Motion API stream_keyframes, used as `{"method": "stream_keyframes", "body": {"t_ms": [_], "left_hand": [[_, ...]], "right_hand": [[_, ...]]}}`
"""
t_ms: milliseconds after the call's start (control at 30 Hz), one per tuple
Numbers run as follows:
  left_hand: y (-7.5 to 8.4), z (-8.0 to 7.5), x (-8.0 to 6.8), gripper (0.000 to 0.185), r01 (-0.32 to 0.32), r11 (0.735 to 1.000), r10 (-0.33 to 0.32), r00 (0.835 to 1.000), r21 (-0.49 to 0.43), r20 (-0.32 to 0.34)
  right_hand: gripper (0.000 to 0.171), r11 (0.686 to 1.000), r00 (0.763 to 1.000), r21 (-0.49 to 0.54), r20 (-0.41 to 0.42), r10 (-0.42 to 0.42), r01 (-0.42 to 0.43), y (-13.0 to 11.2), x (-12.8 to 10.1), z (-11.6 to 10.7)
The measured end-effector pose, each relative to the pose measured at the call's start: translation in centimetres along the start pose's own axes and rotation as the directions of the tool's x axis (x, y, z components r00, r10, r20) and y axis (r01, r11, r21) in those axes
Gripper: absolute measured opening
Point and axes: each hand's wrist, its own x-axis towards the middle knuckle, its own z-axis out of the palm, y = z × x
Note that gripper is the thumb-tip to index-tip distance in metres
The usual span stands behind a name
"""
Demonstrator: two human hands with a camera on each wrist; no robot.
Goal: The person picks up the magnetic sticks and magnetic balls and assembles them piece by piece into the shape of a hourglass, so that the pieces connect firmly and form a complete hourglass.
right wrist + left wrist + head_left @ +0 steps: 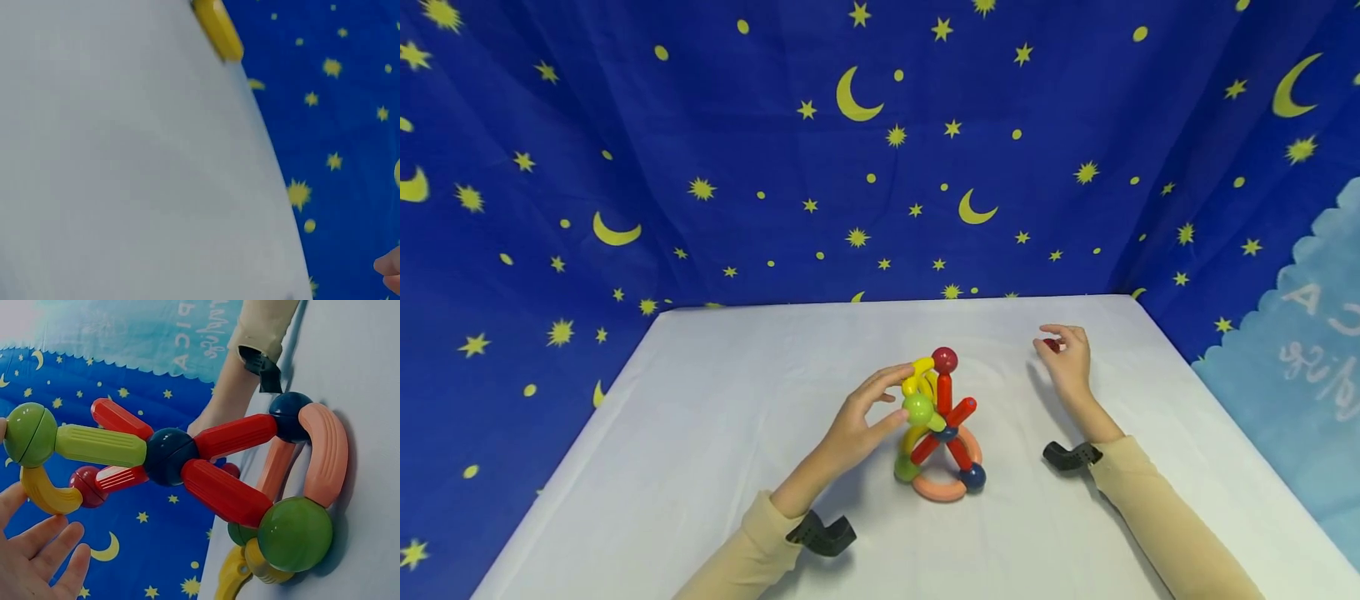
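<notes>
A construction of coloured balls and ribbed sticks, like a magnetic building toy, stands on the table. It has red sticks point(944, 394), dark blue balls point(170, 456), a light green ball point(917, 409) and yellow curved pieces point(49, 492). My left hand point(857, 425) holds its upper left side, thumb at the light green ball and a finger at a yellow curve; the other fingers spread loosely. To the right, apart from the construction, my right hand point(1067, 362) pinches a dark red ball point(1051, 345) above the table. Only fingertips point(389, 267) show in the right wrist view.
Curved salmon pieces point(938, 490) and a darker green ball point(295, 534) form the construction's base on the white tablecloth point(737, 375). A blue curtain point(775, 167) with yellow moons and stars hangs behind. Dark straps point(823, 533) sit at both wrists.
</notes>
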Motion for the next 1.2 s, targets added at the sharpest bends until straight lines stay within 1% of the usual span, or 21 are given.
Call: {"method": "stream_keyframes", "body": {"t_ms": [67, 133, 267, 367, 533, 633, 733, 833, 933, 1000, 1067, 1200], "left_hand": [[0.0, 0.0, 0.0, 0.048, 0.006, 1.000, -0.006, 1.000, 0.003, 0.009], [0.0, 0.0, 0.0, 0.047, 0.020, 1.000, -0.020, 1.000, 0.001, 0.019], [0.0, 0.0, 0.0, 0.048, 0.030, 1.000, -0.029, 0.999, -0.010, 0.043], [-0.1, 0.0, 0.0, 0.048, 0.026, 1.000, -0.025, 0.998, -0.015, 0.051], [-0.4, 0.0, 0.0, 0.047, 0.010, 1.000, -0.009, 0.999, -0.018, 0.043], [-0.5, 0.0, -0.1, 0.047, 0.004, 1.000, -0.003, 0.999, -0.021, 0.035], [-0.5, 0.2, -0.1, 0.047, 0.000, 1.000, 0.001, 1.000, -0.026, 0.029], [-0.4, 0.4, -0.2, 0.047, -0.005, 1.000, 0.006, 1.000, -0.027, 0.023], [-0.4, 0.5, -0.2, 0.047, -0.013, 1.000, 0.013, 1.000, -0.021, 0.018], [-0.5, 0.6, -0.3, 0.047, -0.014, 1.000, 0.014, 1.000, -0.016, 0.014], [-0.5, 0.6, -0.3, 0.047, -0.013, 1.000, 0.013, 1.000, -0.014, 0.013], [-0.6, 0.5, -0.2, 0.046, -0.013, 1.000, 0.013, 1.000, -0.010, 0.009]], "right_hand": [[0.030, 1.000, 1.000, -0.028, 0.013, -0.009, 0.009, 0.7, 0.3, -0.1], [0.033, 0.999, 0.999, -0.052, 0.046, -0.001, 0.004, 1.1, 0.4, -0.2], [0.037, 0.993, 0.989, -0.093, 0.119, 0.085, -0.074, 1.5, 0.4, -0.3], [0.037, 0.983, 0.979, -0.134, 0.143, 0.145, -0.125, 1.8, 0.4, -0.4], [0.037, 0.978, 0.969, -0.140, 0.175, 0.177, -0.153, 1.7, 0.0, -0.8], [0.039, 0.977, 0.963, -0.122, 0.189, 0.194, -0.173, 0.8, -0.8, -1.1], [0.039, 0.984, 0.967, -0.065, 0.184, 0.175, -0.165, -0.5, -1.8, -1.3], [0.038, 0.994, 0.978, 0.017, 0.180, 0.106, -0.111, -2.6, -2.7, -1.5], [0.037, 0.994, 0.982, 0.093, 0.186, 0.042, -0.060, -5.3, -3.7, -1.6], [0.037, 0.990, 0.977, 0.129, 0.211, 0.022, -0.050, -7.2, -4.4, -1.8], [0.038, 0.985, 0.969, 0.164, 0.245, 0.016, -0.058, -9.0, -5.1, -2.1], [0.039, 0.968, 0.947, 0.247, 0.317, -0.041, -0.041, -11.9, -6.5, -2.6]]}}
